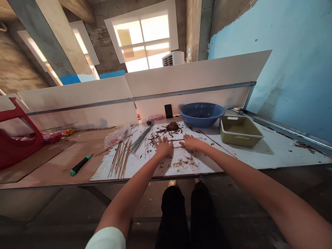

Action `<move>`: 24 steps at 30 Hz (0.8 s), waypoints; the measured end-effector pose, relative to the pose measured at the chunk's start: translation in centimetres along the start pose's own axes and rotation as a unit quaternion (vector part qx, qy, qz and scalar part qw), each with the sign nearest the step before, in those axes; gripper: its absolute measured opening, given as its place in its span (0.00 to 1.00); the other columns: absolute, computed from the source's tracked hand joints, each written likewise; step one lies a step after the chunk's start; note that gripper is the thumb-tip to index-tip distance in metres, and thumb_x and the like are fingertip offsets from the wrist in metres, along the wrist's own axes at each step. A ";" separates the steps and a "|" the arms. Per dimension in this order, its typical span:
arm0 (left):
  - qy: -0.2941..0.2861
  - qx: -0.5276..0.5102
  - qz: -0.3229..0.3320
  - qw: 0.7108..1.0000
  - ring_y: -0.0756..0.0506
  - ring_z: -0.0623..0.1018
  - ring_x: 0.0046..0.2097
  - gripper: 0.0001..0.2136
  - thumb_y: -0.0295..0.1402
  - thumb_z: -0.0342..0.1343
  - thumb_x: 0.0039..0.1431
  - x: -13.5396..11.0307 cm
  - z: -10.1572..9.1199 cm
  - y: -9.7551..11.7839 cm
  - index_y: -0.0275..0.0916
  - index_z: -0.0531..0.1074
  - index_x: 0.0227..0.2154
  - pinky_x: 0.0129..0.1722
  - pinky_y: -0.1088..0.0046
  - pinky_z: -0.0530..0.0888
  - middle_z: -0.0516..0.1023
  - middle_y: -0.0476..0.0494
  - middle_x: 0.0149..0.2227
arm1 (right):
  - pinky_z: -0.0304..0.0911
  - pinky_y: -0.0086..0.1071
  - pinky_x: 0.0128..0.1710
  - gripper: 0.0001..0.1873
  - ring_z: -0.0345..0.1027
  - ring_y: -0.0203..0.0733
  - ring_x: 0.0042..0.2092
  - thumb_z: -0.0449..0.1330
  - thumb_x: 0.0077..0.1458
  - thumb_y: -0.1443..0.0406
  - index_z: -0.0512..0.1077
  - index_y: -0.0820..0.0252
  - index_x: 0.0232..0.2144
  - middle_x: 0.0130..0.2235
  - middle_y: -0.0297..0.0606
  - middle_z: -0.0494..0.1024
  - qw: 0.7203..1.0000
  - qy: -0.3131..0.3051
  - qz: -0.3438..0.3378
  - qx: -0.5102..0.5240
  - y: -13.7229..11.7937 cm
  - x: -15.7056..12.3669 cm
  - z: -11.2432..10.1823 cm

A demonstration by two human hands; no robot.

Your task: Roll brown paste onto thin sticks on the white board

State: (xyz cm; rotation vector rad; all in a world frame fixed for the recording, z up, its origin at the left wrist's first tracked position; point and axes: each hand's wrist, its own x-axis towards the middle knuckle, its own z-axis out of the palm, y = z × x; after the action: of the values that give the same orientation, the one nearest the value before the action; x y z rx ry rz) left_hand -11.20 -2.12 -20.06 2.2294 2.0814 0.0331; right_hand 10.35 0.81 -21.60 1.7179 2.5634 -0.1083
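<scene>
My left hand (163, 146) and my right hand (191, 142) lie flat and palm down on a white board (153, 171), fingers spread. A thin stick (176, 140) runs crosswise at my fingertips, partly hidden by them, and neither hand grips it. Just beyond them sits a brown clump of paste (172, 126), with dark crumbs (185, 160) scattered around both hands. To the left of my left hand lie a bundle of pale bamboo sticks (119, 159) and a fan of thin dark sticks (141, 138).
A blue bowl (202, 114) and an olive tray (240, 130) stand right of the paste. A phone (168, 111) leans against a white partition (194, 81). A plastic bag (117, 136), a green-and-black utility knife (80, 165) and a red chair (15, 135) are to the left.
</scene>
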 end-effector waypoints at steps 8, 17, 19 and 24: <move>0.008 0.023 0.033 0.999 0.27 0.37 0.86 0.37 0.51 0.29 0.79 -3.2 1.5 -1.8 0.45 0.51 0.85 0.79 0.25 0.32 0.50 0.41 0.85 | 0.55 0.63 0.78 0.44 0.57 0.68 0.80 0.45 0.77 0.39 0.64 0.59 0.80 0.78 0.63 0.66 0.999 0.017 -0.028 -0.009 0.1 -2.5 2.6; 0.001 0.024 0.007 1.000 0.28 0.39 0.86 0.37 0.50 0.29 0.79 -1.6 0.1 -0.8 0.42 0.51 0.84 0.80 0.30 0.34 0.51 0.39 0.85 | 0.47 0.55 0.82 0.48 0.47 0.64 0.83 0.41 0.79 0.42 0.56 0.74 0.82 0.81 0.67 0.56 1.000 0.013 0.011 0.004 0.1 -1.7 1.5; 0.006 0.032 0.023 0.999 0.28 0.39 0.86 0.37 0.51 0.30 0.79 -2.7 0.9 -1.5 0.45 0.51 0.84 0.80 0.29 0.34 0.53 0.39 0.85 | 0.50 0.59 0.81 0.49 0.50 0.67 0.82 0.43 0.78 0.40 0.56 0.71 0.82 0.80 0.67 0.58 1.000 0.020 -0.015 0.009 0.5 -2.9 2.5; 0.005 0.027 0.023 0.999 0.27 0.40 0.86 0.37 0.50 0.31 0.79 -2.1 0.9 -1.6 0.45 0.50 0.85 0.80 0.27 0.34 0.53 0.39 0.85 | 0.51 0.58 0.80 0.49 0.51 0.68 0.82 0.44 0.77 0.40 0.57 0.71 0.82 0.80 0.67 0.59 1.000 -0.003 0.004 0.030 0.6 -2.2 1.4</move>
State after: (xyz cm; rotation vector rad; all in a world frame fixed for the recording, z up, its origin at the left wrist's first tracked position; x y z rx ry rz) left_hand -12.91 -4.14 -20.98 2.3119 2.0606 -0.0106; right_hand 11.71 -1.13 -22.86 1.7443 2.5758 -0.1913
